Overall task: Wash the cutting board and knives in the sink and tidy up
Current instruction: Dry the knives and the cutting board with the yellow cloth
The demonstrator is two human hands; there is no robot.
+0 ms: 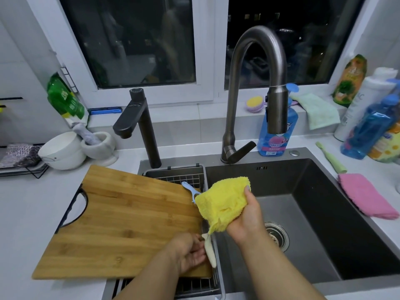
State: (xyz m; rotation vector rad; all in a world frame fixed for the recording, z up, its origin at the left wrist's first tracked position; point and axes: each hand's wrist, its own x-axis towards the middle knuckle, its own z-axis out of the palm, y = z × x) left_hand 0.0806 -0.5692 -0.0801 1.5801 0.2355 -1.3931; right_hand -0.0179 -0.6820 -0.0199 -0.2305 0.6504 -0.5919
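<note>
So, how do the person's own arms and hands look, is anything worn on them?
Both forearms are bare up to the frame edge: no sleeves, gloves, watch or bracelet show. The left hand and the right hand show no rings. The right thumbnail looks pale, perhaps painted; too blurred to be sure.

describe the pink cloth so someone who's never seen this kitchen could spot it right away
Start at the dark sink and look to the white counter along its right edge. The pink cloth lies folded flat there, just below a pale green toothbrush. It is the only pink cloth.
</note>
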